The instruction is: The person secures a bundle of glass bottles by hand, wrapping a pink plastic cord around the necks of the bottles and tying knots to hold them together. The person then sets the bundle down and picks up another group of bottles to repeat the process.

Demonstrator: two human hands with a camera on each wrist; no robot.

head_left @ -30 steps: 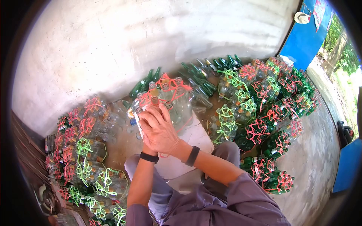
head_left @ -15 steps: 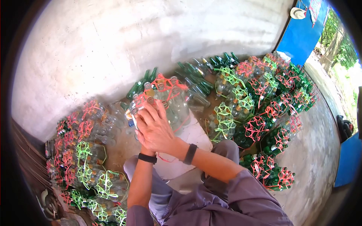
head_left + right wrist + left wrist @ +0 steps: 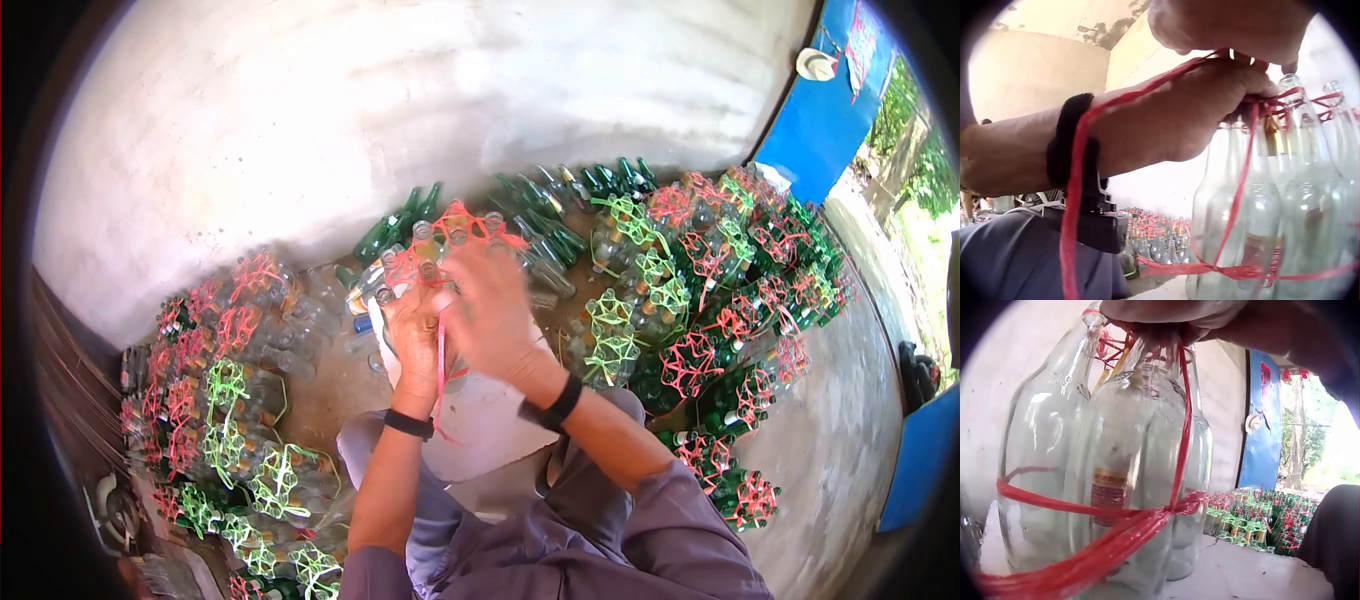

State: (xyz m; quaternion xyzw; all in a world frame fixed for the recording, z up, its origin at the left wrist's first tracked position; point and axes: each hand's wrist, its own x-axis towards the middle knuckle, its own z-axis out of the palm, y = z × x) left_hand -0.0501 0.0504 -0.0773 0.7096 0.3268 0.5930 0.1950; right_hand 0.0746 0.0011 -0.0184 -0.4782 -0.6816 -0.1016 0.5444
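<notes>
Clear glass bottles (image 3: 1041,437) stand bundled together, a red plastic twine (image 3: 1085,506) tied round their bodies and a strand running up to the necks. My left hand (image 3: 415,335) is at the near bottle necks, its fingers pinching the twine there; in the right wrist view, the left thumb (image 3: 1260,84) lies beside a neck. My right hand (image 3: 495,315), motion-blurred, is close over and right of the left; I cannot tell whether it holds the twine. A loose twine tail (image 3: 1075,187) drapes over the left wrist. Red netting (image 3: 470,225) laces the farther necks.
The bundle stands on a white board (image 3: 490,420) between the person's knees. Tied bundles of bottles with green netting (image 3: 225,400) are on the left, and more bundles (image 3: 690,360) on the right. Loose green bottles (image 3: 400,225) lie along the wall (image 3: 300,120).
My right hand has moved right, off the top of the left, where it lay earlier. More of the left hand and a hanging twine tail now show. The bundle still stands on the board.
</notes>
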